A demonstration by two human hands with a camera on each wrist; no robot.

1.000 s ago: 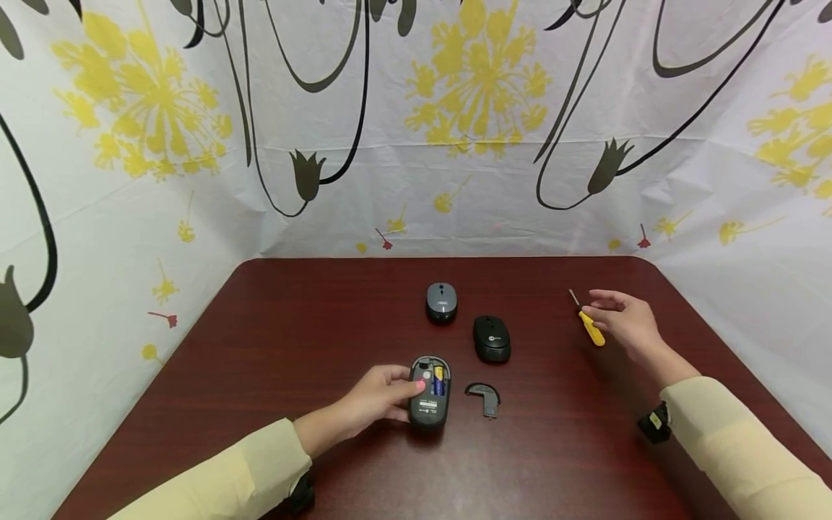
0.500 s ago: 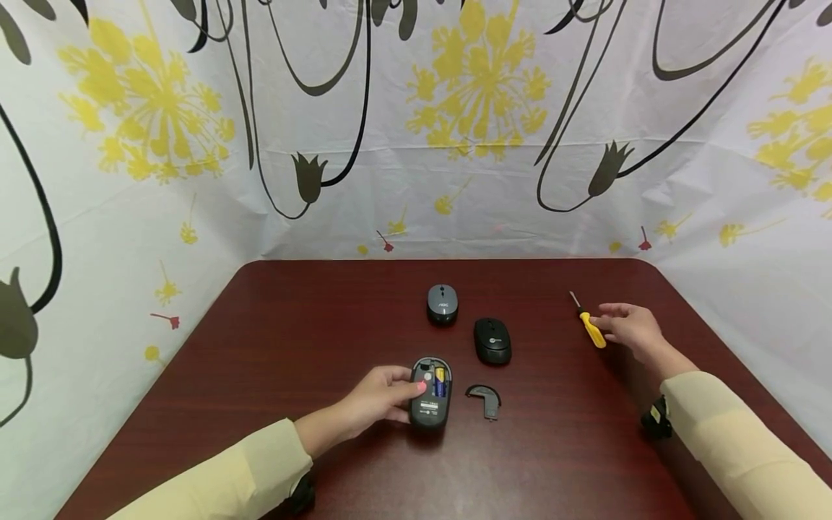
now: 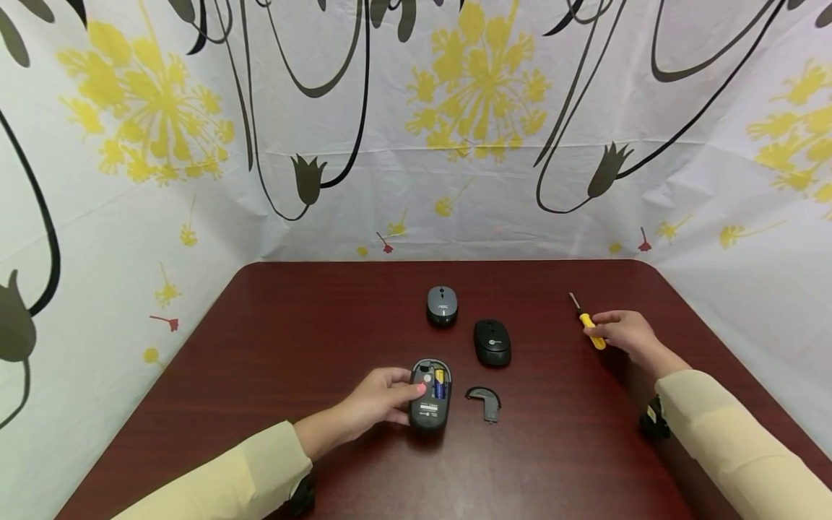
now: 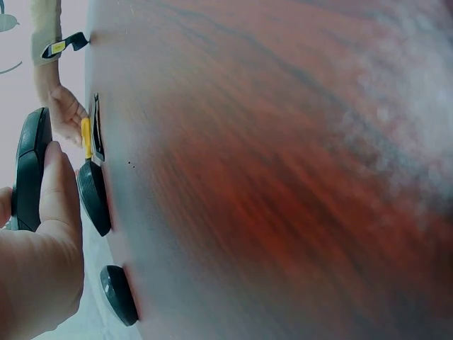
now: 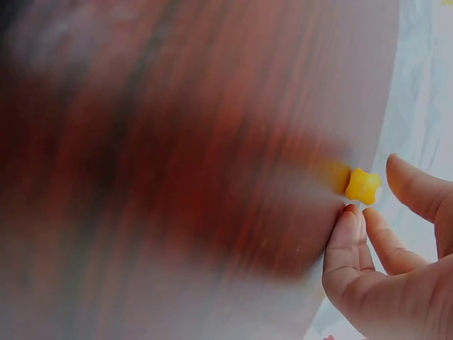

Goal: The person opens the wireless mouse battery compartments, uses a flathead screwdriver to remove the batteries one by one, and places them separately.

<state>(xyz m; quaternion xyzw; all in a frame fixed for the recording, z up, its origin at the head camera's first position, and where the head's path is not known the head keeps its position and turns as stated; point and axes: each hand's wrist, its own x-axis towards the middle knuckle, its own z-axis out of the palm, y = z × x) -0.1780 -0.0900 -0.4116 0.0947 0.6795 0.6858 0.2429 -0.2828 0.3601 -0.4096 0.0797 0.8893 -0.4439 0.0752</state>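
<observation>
My left hand [image 3: 375,397] grips a dark computer mouse [image 3: 429,415] held underside up. Its battery bay stands uncovered, with a blue and yellow battery [image 3: 439,383] inside. Beside it on the table lies the mouse's battery cover [image 3: 490,408]. At the right, my right hand [image 3: 627,334] reaches around the yellow handle of a small screwdriver [image 3: 592,331], whose blade points away. In the right wrist view, the screwdriver's handle end [image 5: 363,186] sits between thumb and fingers, and the thumb [image 5: 410,184] is apart from it.
A grey mouse [image 3: 442,306] and a black mouse [image 3: 492,342] stand upright beyond the held one, on the dark red wooden table [image 3: 312,325]. Behind the far edge hangs a white patterned cloth [image 3: 390,144].
My right hand has come down lower around the screwdriver's handle from above and beside it. The screwdriver stays in place. My left hand keeps the mouse where it was.
</observation>
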